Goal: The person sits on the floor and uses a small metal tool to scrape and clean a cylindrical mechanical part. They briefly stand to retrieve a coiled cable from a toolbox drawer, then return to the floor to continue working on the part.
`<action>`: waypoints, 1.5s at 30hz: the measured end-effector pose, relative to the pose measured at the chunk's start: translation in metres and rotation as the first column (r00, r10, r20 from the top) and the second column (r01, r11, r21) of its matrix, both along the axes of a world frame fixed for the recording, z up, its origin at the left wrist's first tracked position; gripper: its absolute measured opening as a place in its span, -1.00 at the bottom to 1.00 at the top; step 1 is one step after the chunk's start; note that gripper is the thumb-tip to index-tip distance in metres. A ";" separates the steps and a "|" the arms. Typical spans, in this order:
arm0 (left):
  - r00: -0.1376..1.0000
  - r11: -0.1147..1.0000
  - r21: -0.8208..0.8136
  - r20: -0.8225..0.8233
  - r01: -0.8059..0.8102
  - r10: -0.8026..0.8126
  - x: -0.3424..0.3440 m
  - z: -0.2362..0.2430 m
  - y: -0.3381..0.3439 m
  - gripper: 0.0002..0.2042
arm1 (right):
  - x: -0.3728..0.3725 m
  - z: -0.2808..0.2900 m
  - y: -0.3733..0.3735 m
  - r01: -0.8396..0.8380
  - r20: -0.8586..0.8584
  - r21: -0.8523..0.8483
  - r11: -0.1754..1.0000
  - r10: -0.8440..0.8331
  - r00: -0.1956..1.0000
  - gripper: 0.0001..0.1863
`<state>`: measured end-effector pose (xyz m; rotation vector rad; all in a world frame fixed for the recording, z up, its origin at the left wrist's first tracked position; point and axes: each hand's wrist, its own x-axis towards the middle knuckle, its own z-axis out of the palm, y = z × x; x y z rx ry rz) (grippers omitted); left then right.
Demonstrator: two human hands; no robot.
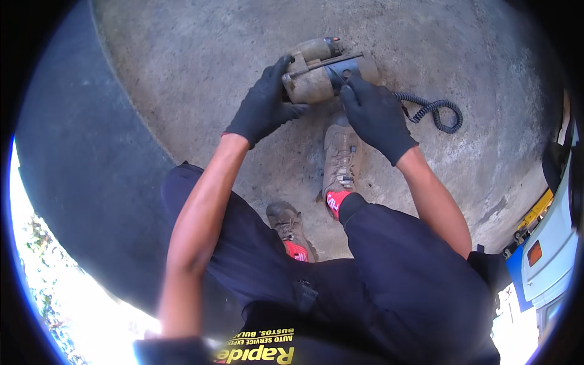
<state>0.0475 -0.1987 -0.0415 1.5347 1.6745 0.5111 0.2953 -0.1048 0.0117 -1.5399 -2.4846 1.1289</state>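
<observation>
A worn metal starter motor (316, 85), with a smaller cylinder (313, 50) along its top, a long rod across it and a blue band round its body, lies on the concrete ahead of my feet. My left hand (264, 103), in a black glove, has its fingers curled on the motor's left end, thumb stretched out below. My right hand (371, 118), gloved alike, is closed on a thin dark tool (336, 76) angled against the blue band; its far end is hard to make out. A coiled black cable (441, 112) runs out from behind the right hand.
My two shoes (340, 158) stand on the concrete (182, 61) below the motor, my knees bent. A darker curved strip of ground (73, 152) runs along the left. At the far right are part of a white vehicle (547, 267) and a yellow object (532, 213).
</observation>
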 end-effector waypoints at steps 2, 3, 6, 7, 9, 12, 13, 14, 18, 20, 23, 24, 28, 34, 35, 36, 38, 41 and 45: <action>1.000 0.997 -0.074 0.004 -0.013 0.013 0.013 0.004 -0.011 0.07 | 0.005 -0.003 -0.007 0.002 0.007 -0.054 0.999 -0.002 1.000 -0.71; 1.000 0.993 -0.119 0.007 -0.022 0.022 0.022 0.010 -0.019 0.06 | 0.009 -0.002 -0.011 -0.006 0.010 -0.083 0.996 0.007 1.000 -0.70; 0.985 0.984 -0.068 -0.074 -0.163 0.158 0.053 0.008 -0.037 0.06 | 0.013 -0.001 -0.021 -0.006 0.004 -0.213 0.977 0.008 1.000 -0.68; 0.977 0.982 -0.020 -0.104 -0.189 0.186 0.058 0.004 -0.040 0.06 | 0.013 0.001 -0.022 -0.005 0.001 -0.261 0.965 0.006 1.000 -0.67; 0.986 0.991 -0.027 -0.106 -0.134 0.131 0.048 -0.001 -0.041 0.07 | 0.011 -0.002 -0.022 -0.041 0.009 -0.192 0.981 0.043 0.999 -0.65; 0.993 0.987 -0.107 -0.012 -0.117 0.117 0.042 -0.004 -0.037 0.06 | 0.000 0.000 -0.014 0.008 -0.068 -0.517 0.856 -0.051 0.996 -0.62; 0.991 0.982 -0.141 0.031 -0.124 0.129 0.041 -0.004 -0.037 0.06 | -0.006 0.003 -0.008 0.023 -0.094 -0.670 0.742 -0.115 0.989 -0.61; 0.991 0.982 -0.140 0.023 -0.130 0.134 0.041 -0.004 -0.038 0.06 | -0.011 0.006 -0.003 0.012 -0.108 -0.709 0.705 -0.125 0.986 -0.60; 0.987 0.980 -0.126 0.029 -0.156 0.161 0.046 -0.004 -0.042 0.04 | -0.018 0.006 0.012 -0.006 -0.122 -0.790 0.613 -0.148 0.981 -0.56; 0.986 0.983 -0.075 0.003 -0.168 0.168 0.050 -0.004 -0.044 0.03 | -0.017 0.001 0.007 -0.037 -0.161 -0.781 0.623 -0.144 0.976 -0.56; 0.984 0.986 0.003 -0.060 -0.167 0.167 0.056 -0.008 -0.048 0.03 | -0.017 0.000 -0.012 -0.048 -0.208 -0.768 0.638 -0.177 0.962 -0.57; 0.982 0.984 -0.008 -0.068 -0.176 0.175 0.057 -0.008 -0.049 0.02 | -0.021 0.005 -0.013 -0.016 -0.183 -0.786 0.618 -0.207 0.961 -0.57; 0.980 0.980 0.021 -0.045 -0.196 0.196 0.059 -0.009 -0.051 0.03 | -0.018 0.002 -0.009 0.087 -0.097 -0.788 0.609 -0.263 0.960 -0.56; 0.985 0.983 0.097 -0.065 -0.156 0.163 0.060 -0.016 -0.051 0.04 | -0.019 -0.009 0.004 -0.427 -0.132 -0.221 0.877 0.407 0.904 -0.70; 0.985 0.984 0.086 -0.060 -0.154 0.159 0.060 -0.016 -0.051 0.06 | -0.015 -0.013 0.002 -0.464 -0.123 -0.122 0.877 0.451 0.884 -0.69; 0.986 0.985 0.077 -0.057 -0.155 0.159 0.059 -0.017 -0.051 0.09 | -0.017 -0.012 0.000 -0.496 -0.107 -0.019 0.868 0.491 0.864 -0.68; 0.985 0.985 0.067 -0.059 -0.158 0.162 0.059 -0.019 -0.052 0.09 | -0.019 -0.007 -0.011 -0.370 -0.085 -0.041 0.928 0.366 0.927 -0.66; 0.982 0.984 0.043 -0.067 -0.174 0.177 0.059 -0.015 -0.055 0.04 | -0.027 0.007 -0.018 -0.138 0.151 0.053 0.989 0.129 0.980 -0.75; 0.981 0.981 -0.011 -0.017 -0.194 0.194 0.060 -0.013 -0.053 0.04 | -0.023 -0.001 -0.042 -0.113 0.091 0.240 0.964 0.094 0.991 -0.71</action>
